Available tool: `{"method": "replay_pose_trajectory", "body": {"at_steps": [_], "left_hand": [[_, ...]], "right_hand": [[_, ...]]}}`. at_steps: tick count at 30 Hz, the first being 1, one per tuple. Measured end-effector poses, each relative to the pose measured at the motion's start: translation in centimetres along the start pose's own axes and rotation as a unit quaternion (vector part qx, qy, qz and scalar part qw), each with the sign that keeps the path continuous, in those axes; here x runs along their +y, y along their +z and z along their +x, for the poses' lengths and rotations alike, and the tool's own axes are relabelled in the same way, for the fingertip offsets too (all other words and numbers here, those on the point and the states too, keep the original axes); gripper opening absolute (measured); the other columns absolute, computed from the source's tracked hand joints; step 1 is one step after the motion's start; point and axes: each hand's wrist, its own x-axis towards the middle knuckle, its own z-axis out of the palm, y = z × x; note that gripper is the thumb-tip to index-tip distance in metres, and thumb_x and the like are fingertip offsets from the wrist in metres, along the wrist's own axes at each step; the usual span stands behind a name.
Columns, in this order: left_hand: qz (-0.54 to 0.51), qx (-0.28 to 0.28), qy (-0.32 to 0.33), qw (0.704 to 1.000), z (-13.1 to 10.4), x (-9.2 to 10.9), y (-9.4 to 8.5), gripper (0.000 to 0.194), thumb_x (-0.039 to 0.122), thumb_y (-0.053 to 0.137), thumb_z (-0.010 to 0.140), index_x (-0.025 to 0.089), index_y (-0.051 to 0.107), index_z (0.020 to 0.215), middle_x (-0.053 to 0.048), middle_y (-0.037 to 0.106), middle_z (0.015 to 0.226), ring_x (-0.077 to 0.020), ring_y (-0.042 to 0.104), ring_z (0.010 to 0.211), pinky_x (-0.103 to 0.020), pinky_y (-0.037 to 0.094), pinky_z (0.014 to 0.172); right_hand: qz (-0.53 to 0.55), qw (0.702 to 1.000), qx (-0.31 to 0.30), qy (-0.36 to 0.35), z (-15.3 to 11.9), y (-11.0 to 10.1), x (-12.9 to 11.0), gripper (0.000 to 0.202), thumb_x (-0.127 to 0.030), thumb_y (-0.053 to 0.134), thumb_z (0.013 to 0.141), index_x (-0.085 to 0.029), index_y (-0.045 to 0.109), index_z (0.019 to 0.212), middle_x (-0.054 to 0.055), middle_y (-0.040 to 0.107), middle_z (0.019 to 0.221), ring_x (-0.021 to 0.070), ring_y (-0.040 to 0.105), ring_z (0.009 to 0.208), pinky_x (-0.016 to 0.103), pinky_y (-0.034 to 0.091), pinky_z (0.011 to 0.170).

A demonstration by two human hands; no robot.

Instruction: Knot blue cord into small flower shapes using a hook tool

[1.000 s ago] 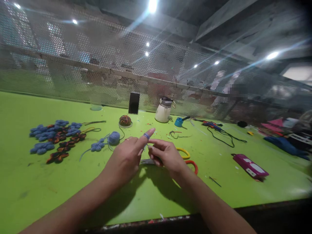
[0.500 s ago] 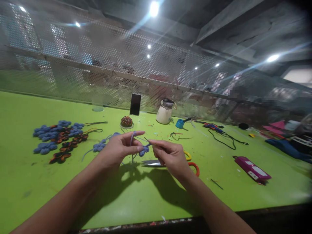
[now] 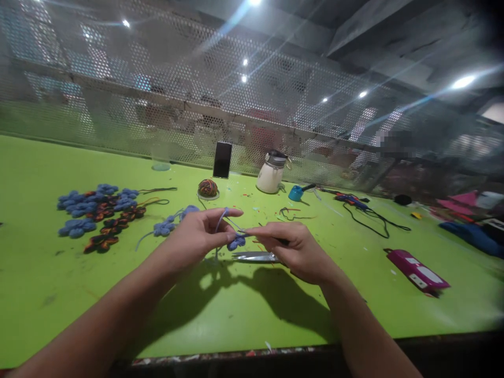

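Between thumb and fingers, my left hand [image 3: 199, 230] pinches a small blue crochet piece [image 3: 237, 242]. A strand of blue yarn [image 3: 221, 220] loops over its raised index finger. My right hand [image 3: 297, 247] is closed on a thin crochet hook [image 3: 252, 234], its tip at the top of the blue piece; most of the hook is hidden by the fingers. Scissors [image 3: 254, 256] lie on the table below, their blades showing and their handles hidden behind my right hand. Left of my left hand rest blue crocheted flowers [image 3: 164, 226] with a yarn tail.
Blue and dark multicoloured crocheted flowers [image 3: 114, 231] lie at left. Farther back stand a yarn ball [image 3: 208, 188], a phone [image 3: 222, 159], a white jug [image 3: 271, 173] and a blue bottle [image 3: 295, 193]. A magenta case [image 3: 417, 272] and dark cords [image 3: 368, 210] are at right, on the green table [image 3: 189, 331].
My right hand has turned and shifted right, bringing the hook flatter against the blue piece and covering the scissors' handles. My left hand keeps its pinch. The whole view has tilted slightly.
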Motion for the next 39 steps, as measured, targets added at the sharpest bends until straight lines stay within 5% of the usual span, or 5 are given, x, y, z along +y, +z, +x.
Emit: {"method": "replay_pose_trajectory", "body": {"at_steps": [13, 29, 32, 35, 39], "left_hand": [[0.038, -0.012, -0.014, 0.999, -0.1, -0.2, 0.4, 0.041, 0.024, 0.071, 0.066, 0.012, 0.062, 0.104, 0.002, 0.059, 0.069, -0.0131, 0.053, 0.067, -0.029, 0.036, 0.068], [0.238, 0.031, 0.051, 0.969, 0.5, -1.4, 1.1, 0.031, 0.024, 0.060, 0.073, 0.012, 0.064, 0.102, 0.000, 0.058, 0.061, -0.0151, 0.050, 0.057, -0.029, 0.038, 0.056], [0.319, 0.071, 0.126, 0.937, 0.2, -1.6, 1.4, 0.033, 0.021, 0.057, 0.076, 0.014, 0.064, 0.107, -0.003, 0.062, 0.069, -0.0168, 0.054, 0.063, -0.030, 0.041, 0.062], [0.345, 0.117, 0.217, 0.906, -0.1, -1.8, 1.7, 0.040, 0.016, 0.053, 0.079, 0.017, 0.058, 0.118, -0.005, 0.065, 0.081, -0.0183, 0.057, 0.074, -0.031, 0.043, 0.071], [0.324, 0.172, 0.268, 0.891, -0.4, -1.5, 1.8, 0.044, 0.018, 0.053, 0.080, 0.020, 0.054, 0.124, -0.005, 0.064, 0.083, -0.0181, 0.057, 0.078, -0.032, 0.043, 0.076]], "right_hand": [[-0.267, 0.953, -0.140, 0.018, -0.6, -0.7, -1.4, 0.046, -0.006, 0.049, 0.084, -0.029, 0.059, 0.122, 0.002, 0.058, 0.072, 0.0106, 0.049, 0.060, 0.022, 0.030, 0.056], [-0.440, 0.892, -0.105, 0.011, -0.8, 1.5, -1.2, 0.052, -0.007, 0.055, 0.073, -0.033, 0.060, 0.118, 0.001, 0.057, 0.067, 0.0098, 0.034, 0.047, 0.028, 0.015, 0.049], [-0.352, 0.933, -0.058, 0.047, -0.5, 2.1, -0.6, 0.048, -0.005, 0.053, 0.074, -0.030, 0.064, 0.114, 0.003, 0.062, 0.071, 0.0111, 0.043, 0.052, 0.025, 0.023, 0.051], [-0.103, 0.988, 0.040, 0.105, 0.0, 3.0, 0.1, 0.036, -0.007, 0.049, 0.079, -0.020, 0.069, 0.105, 0.005, 0.065, 0.073, 0.0114, 0.050, 0.059, 0.024, 0.034, 0.055], [0.265, 0.927, 0.137, 0.228, 0.8, 4.8, 0.4, 0.028, -0.022, 0.059, 0.077, -0.014, 0.071, 0.101, -0.003, 0.050, 0.051, 0.0056, 0.036, 0.041, 0.021, 0.029, 0.042]]}}
